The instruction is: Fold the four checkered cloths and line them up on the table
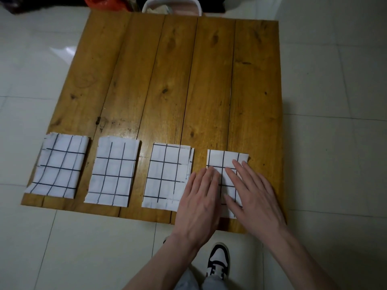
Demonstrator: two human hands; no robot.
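Note:
Several folded white cloths with black grid lines lie in a row along the near edge of the wooden table (171, 80). From the left: the first cloth (59, 165), the second cloth (113, 171), the third cloth (166, 175), and the fourth cloth (227, 160) at the right. My left hand (199, 203) lies flat on the fourth cloth's left part, fingers together. Beside it my right hand (252, 192) rests flat on the cloth's right part. Both hands hide most of that cloth's near half.
A white plastic basket (171, 6) stands on the floor behind the table's far edge, with an orange bag (104, 3) to its left. Pale floor tiles surround the table. A black and white shoe (218, 259) shows below the table's near edge.

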